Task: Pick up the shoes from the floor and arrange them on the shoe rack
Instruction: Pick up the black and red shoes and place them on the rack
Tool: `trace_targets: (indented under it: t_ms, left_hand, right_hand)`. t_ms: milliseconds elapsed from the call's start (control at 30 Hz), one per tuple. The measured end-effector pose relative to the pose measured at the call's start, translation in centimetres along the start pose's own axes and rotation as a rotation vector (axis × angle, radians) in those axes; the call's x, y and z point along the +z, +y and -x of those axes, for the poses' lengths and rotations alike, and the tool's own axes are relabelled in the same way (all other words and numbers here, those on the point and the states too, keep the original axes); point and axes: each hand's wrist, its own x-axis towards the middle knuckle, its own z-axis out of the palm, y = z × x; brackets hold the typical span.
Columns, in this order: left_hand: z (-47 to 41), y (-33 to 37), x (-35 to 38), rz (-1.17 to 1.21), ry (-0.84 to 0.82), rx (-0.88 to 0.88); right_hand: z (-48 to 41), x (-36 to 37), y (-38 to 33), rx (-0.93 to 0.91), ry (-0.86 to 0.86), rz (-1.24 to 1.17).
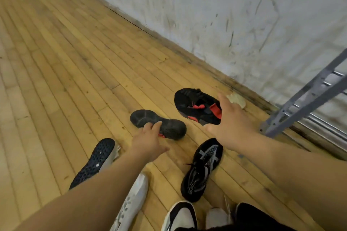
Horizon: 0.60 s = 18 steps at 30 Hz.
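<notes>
1. The black-and-red sneaker [195, 106] lies on its side on the wooden floor [65, 62], close to the scuffed white wall [225, 15]; its mate, an overturned black sneaker [159, 124], lies sole-up just beside it.
2. My left hand [148, 141] reaches over the overturned shoe, fingers loose and spread, fingertips at its sole; whether they touch I cannot tell; it grips nothing.
3. My right hand [231, 122] hovers in front of the black-and-red sneaker, palm wide, fingers unclenched, empty.
4. Nearer me a black knit sneaker [202, 169] sits upright; a dark-soled shoe [93, 161] lies on its side to the left; a white shoe [131, 202] lies partly under my left forearm.
5. The grey metal shoe rack [308, 95] stands at the right by the wall.
</notes>
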Motion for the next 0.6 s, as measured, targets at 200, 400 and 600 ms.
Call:
trace_targets:
  t_ms: [200, 400, 600]
  left_hand:
    - [-11.0, 2.7, 3.8, -0.377, -0.166, 0.213]
    - [-13.2, 3.4, 6.2, -0.496, -0.156, 0.323]
    - [-6.2, 3.3, 0.1, -0.209, 0.042, 0.343]
  right_hand:
    - [-2.6, 5.2, 4.2, 0.194, 0.037, -0.216]
    - [-2.6, 6.0, 4.8, 0.232, 0.012, -0.301]
    - [1.5, 0.9, 3.2, 0.139, 0.024, -0.342]
